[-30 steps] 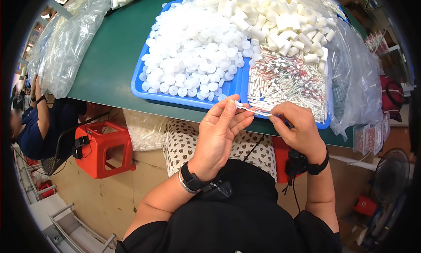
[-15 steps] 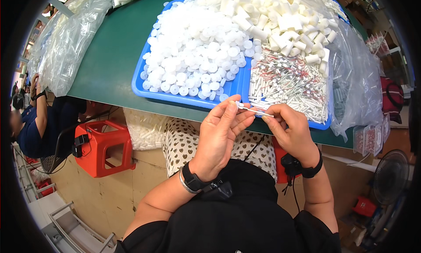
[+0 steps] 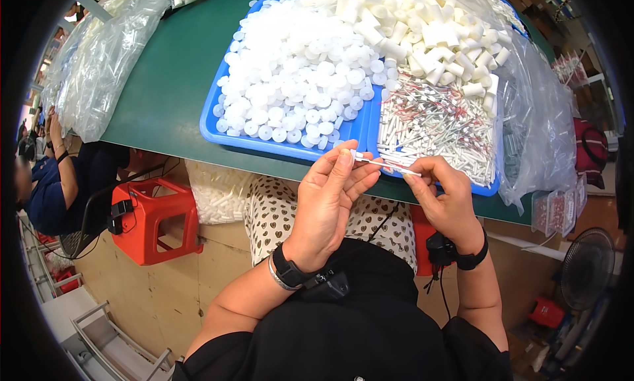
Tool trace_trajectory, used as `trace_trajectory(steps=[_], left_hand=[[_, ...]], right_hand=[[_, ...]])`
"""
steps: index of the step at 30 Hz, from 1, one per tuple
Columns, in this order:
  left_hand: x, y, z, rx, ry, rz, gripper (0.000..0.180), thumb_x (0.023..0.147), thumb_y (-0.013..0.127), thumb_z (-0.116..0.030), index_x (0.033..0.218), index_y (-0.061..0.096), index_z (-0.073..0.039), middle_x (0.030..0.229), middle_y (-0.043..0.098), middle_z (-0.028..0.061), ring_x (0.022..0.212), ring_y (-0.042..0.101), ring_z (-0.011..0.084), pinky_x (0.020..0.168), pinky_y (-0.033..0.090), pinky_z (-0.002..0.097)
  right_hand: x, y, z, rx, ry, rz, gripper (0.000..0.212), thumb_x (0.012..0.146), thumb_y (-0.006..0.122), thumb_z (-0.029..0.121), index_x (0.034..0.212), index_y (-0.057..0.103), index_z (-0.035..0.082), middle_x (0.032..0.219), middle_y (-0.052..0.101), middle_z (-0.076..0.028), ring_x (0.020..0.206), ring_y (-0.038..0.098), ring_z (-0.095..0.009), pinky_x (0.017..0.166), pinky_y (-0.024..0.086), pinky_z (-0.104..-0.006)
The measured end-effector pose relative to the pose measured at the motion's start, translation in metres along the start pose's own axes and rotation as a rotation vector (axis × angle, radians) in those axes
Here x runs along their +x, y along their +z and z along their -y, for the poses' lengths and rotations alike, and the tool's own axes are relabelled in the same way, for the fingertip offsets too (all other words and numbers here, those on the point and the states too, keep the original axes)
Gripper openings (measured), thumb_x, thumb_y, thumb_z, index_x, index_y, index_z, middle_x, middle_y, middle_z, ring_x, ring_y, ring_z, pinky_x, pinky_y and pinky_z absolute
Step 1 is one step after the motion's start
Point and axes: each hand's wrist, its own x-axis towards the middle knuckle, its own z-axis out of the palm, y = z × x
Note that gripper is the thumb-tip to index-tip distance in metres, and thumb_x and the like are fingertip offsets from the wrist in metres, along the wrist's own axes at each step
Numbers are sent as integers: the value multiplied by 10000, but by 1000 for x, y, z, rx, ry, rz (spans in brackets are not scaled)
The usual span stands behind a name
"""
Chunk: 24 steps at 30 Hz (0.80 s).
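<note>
Left hand point(image 3: 325, 199), right hand point(image 3: 452, 199), white piece point(image 3: 389, 165) between

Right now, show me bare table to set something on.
The widest bare patch of green table lies between the clear bag at left and the blue tray of white discs. A thin strip fronts that tray. Rightward is crowded: white tubes, thin white sticks, another clear bag. Left hand and right hand hold a white rod at the front.
</note>
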Motion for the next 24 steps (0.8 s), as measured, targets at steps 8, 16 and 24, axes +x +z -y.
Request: trace_trajectory(steps=[8, 16, 24], left_hand=[[-1, 1, 3, 18, -32, 34, 390, 1007, 549, -217, 1303, 475, 27, 1159, 622, 161, 1111, 631, 245, 953, 539, 345], [-6, 1, 13, 94, -101, 141, 340, 1007, 552, -196, 1283, 555, 2, 1223, 636, 132, 1101, 623, 197, 996, 492, 335], [-7, 1, 19, 95, -84, 122, 342, 994, 583, -206, 1260, 592, 9, 1214, 642, 106, 1109, 603, 160, 976, 481, 310]], right_hand=[[-1, 2, 1, 41, 2, 12, 87, 890, 682, 44, 928, 618, -1, 651, 567, -20, 494, 454, -42, 451, 340, -224], [4, 3, 10, 582, 552, 296, 130, 941, 633, 91, 985, 620, -31, 730, 639, -84, 577, 583, -114, 534, 464, -249], [2, 14, 12, -66, -138, 90, 122, 885, 671, 70, 938, 609, -21, 883, 695, -174, 712, 682, -321, 577, 525, -363]])
